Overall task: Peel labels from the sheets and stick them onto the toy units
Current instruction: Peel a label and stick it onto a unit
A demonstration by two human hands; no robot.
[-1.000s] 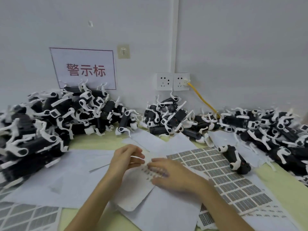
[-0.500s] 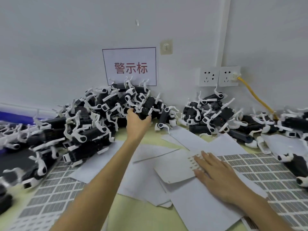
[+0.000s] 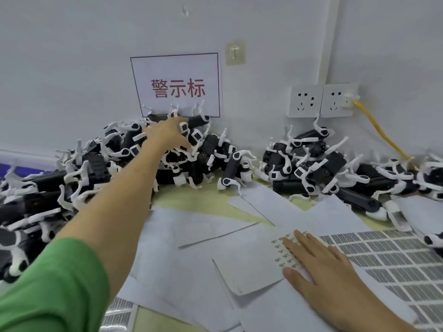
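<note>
Toy units point(image 3: 79, 173), black and white, lie heaped against the wall across the left and centre of the frame. I see the left hand point(image 3: 169, 134) reaching into that heap below the wall sign point(image 3: 177, 85); I cannot tell whether its fingers grip anything. Loose paper covers the surface point(image 3: 203, 200) at centre. At lower right the right hand point(image 3: 318, 267) lies flat, fingers straight, pressing a small label sheet point(image 3: 251, 267), just beside a larger gridded sheet point(image 3: 395, 257).
</note>
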